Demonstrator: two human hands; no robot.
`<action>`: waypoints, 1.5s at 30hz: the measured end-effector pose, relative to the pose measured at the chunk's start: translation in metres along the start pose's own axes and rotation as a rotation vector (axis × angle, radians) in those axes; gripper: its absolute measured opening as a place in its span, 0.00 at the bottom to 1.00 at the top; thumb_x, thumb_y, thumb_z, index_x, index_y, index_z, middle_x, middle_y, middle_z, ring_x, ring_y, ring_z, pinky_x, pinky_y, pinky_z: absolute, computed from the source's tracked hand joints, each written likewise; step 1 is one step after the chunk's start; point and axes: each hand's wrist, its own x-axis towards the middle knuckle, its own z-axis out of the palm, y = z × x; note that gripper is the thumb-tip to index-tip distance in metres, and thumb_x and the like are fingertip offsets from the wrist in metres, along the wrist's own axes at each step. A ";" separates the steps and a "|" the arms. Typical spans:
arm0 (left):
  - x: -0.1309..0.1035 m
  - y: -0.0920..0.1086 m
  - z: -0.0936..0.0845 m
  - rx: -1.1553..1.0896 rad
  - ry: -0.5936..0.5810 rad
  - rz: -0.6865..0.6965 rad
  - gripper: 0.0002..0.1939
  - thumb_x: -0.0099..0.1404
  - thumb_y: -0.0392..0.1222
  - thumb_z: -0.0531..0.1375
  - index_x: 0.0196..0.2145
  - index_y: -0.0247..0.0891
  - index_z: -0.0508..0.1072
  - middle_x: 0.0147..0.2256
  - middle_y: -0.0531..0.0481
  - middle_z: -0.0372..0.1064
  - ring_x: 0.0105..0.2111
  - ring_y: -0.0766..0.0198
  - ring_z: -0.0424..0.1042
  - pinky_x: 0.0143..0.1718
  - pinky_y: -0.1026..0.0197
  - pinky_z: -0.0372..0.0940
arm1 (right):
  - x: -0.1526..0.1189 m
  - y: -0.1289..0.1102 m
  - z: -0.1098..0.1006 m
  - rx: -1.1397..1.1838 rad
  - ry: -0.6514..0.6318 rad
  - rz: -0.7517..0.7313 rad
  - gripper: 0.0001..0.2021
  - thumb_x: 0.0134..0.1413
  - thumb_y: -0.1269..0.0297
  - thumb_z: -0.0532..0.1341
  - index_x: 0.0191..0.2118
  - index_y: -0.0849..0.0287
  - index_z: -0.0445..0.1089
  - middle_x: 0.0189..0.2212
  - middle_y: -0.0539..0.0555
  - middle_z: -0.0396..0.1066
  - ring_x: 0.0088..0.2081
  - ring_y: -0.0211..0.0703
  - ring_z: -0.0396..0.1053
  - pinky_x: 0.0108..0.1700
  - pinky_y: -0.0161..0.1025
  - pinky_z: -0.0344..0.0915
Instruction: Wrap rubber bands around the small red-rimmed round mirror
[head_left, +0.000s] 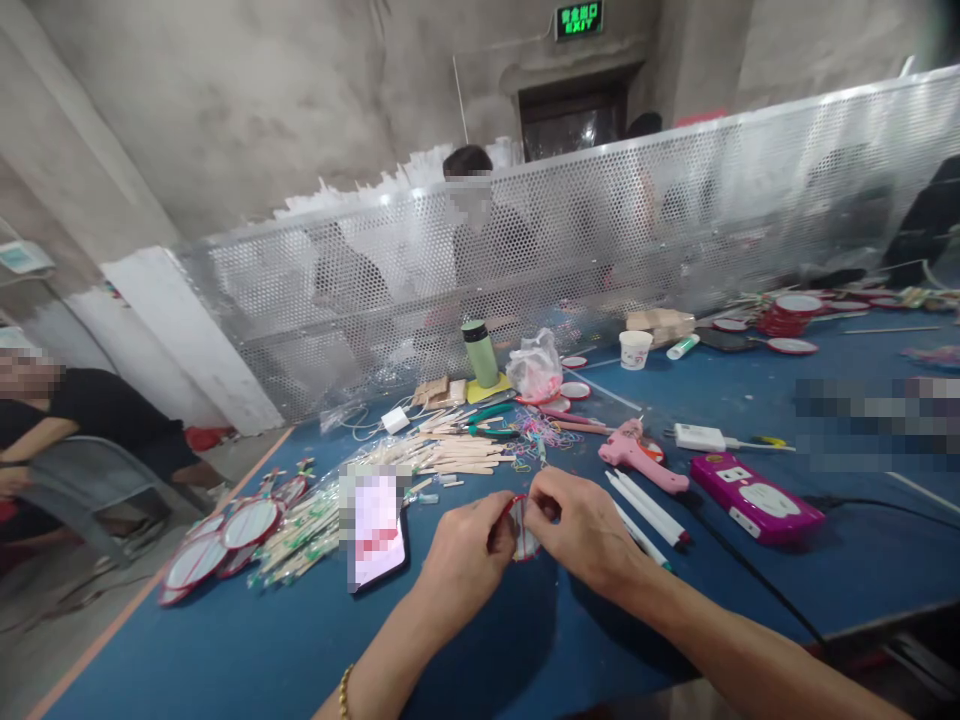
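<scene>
Between my hands, low over the blue table, is a small round white disc (526, 535) with a red rim. My left hand (469, 545) is closed on its left edge, thumb and forefinger pinched at the red rim. My right hand (581, 515) has its fingers curled together over the disc's upper right side; whatever its fingertips hold is too small to make out. A lit phone (379, 530) lies left of my left hand. White marker pens (649, 510) and a pink glue gun (641, 455) are to the right of my right hand.
The blue table (480, 650) holds wooden sticks (465, 452), round discs (251, 522), a green bottle (480, 355), a paper cup (635, 350) and a purple device (756, 500) with a black cable. Behind stands a perforated metal screen (405, 270); a person (112, 420) sits at left.
</scene>
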 end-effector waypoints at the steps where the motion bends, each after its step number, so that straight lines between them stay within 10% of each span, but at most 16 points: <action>1: 0.000 0.000 -0.001 0.001 -0.005 0.005 0.14 0.65 0.31 0.50 0.37 0.37 0.75 0.26 0.49 0.75 0.24 0.63 0.71 0.26 0.64 0.58 | 0.000 0.000 0.000 0.013 0.006 -0.001 0.08 0.50 0.72 0.56 0.23 0.57 0.62 0.20 0.47 0.65 0.22 0.35 0.61 0.28 0.34 0.51; 17: 0.000 -0.003 0.002 -0.025 0.085 0.044 0.17 0.66 0.31 0.51 0.45 0.37 0.77 0.31 0.47 0.79 0.28 0.63 0.75 0.31 0.65 0.65 | 0.004 -0.005 -0.007 0.171 -0.004 0.092 0.09 0.50 0.71 0.55 0.21 0.57 0.59 0.18 0.46 0.61 0.21 0.34 0.57 0.26 0.33 0.51; 26: 0.007 0.001 -0.019 -0.160 -0.058 -0.059 0.14 0.69 0.36 0.50 0.38 0.36 0.76 0.27 0.49 0.74 0.26 0.64 0.69 0.29 0.65 0.59 | 0.010 0.000 -0.017 0.227 0.063 -0.019 0.10 0.58 0.68 0.56 0.26 0.58 0.67 0.23 0.50 0.69 0.23 0.35 0.62 0.28 0.33 0.57; 32: 0.011 -0.002 -0.030 -0.260 -0.070 -0.082 0.16 0.70 0.40 0.50 0.39 0.37 0.77 0.28 0.48 0.74 0.28 0.63 0.70 0.31 0.64 0.62 | 0.018 0.001 -0.028 0.533 -0.162 -0.058 0.10 0.62 0.67 0.57 0.37 0.58 0.77 0.32 0.53 0.78 0.35 0.40 0.74 0.39 0.35 0.68; 45: 0.013 -0.005 -0.029 -0.323 -0.151 -0.125 0.15 0.69 0.41 0.50 0.34 0.37 0.76 0.24 0.50 0.70 0.26 0.64 0.67 0.27 0.65 0.59 | 0.018 -0.004 -0.033 0.706 -0.390 0.105 0.10 0.58 0.65 0.59 0.33 0.59 0.78 0.26 0.50 0.77 0.24 0.35 0.69 0.29 0.31 0.65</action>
